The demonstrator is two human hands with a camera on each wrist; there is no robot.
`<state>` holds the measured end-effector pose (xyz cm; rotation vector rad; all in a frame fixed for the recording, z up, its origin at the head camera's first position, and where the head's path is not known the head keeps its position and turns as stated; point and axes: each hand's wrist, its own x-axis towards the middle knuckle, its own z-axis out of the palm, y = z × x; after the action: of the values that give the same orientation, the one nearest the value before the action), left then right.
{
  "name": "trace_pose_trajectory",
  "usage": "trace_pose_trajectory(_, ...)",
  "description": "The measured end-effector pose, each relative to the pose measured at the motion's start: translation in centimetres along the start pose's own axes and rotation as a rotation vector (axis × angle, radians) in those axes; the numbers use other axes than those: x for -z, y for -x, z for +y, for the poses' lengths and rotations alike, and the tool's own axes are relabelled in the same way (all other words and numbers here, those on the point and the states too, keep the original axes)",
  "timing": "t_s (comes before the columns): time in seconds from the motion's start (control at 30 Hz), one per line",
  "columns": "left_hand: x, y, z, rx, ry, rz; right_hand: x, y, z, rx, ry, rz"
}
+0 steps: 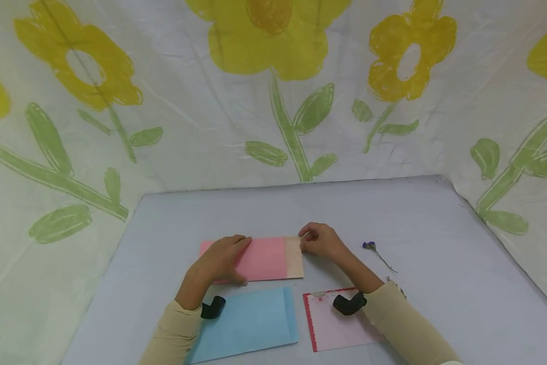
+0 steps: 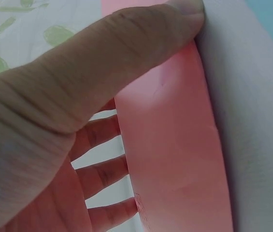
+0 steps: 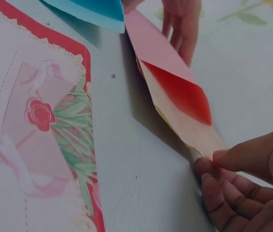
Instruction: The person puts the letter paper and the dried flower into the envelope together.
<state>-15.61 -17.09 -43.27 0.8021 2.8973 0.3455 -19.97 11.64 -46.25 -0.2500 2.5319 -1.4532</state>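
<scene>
A pink envelope [image 1: 265,258] lies lengthwise across the table. My left hand [image 1: 222,259] grips it at its left part, with the thumb [image 2: 141,43] at the near edge and the fingers at the far edge. The envelope's right end gapes, showing a red inside [image 3: 187,94]. A beige paper piece [image 1: 294,257] sticks out there; whether it is a flap or a separate sheet, I cannot tell. My right hand [image 1: 321,241] pinches the far right corner of that beige piece between thumb and fingers, seen close in the right wrist view.
Nearer the front lies a light blue envelope [image 1: 255,319], partly under my left wrist. To its right is a pink card [image 1: 334,324] with a red border and a printed envelope picture. A small purple flower [image 1: 369,246] on a thin stem lies beyond my right forearm.
</scene>
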Motion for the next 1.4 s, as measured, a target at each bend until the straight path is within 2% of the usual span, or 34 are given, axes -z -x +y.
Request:
trace_pose_trajectory(0.4,0.2,0.0,0.2,-0.013,-0.006,0.016,-0.2,0.2,-0.5,0.015,-0.01,-0.006)
trace_pose_trajectory(0.77,0.0,0.0,0.2,0.028,-0.013,-0.012,-0.6,-0.1,-0.6,0.034,-0.028,-0.031)
trace_pose_trajectory(1.4,0.0,0.0,0.1,0.001,-0.006,0.009,-1.2,0.1,-1.1,0.063,-0.04,-0.032)
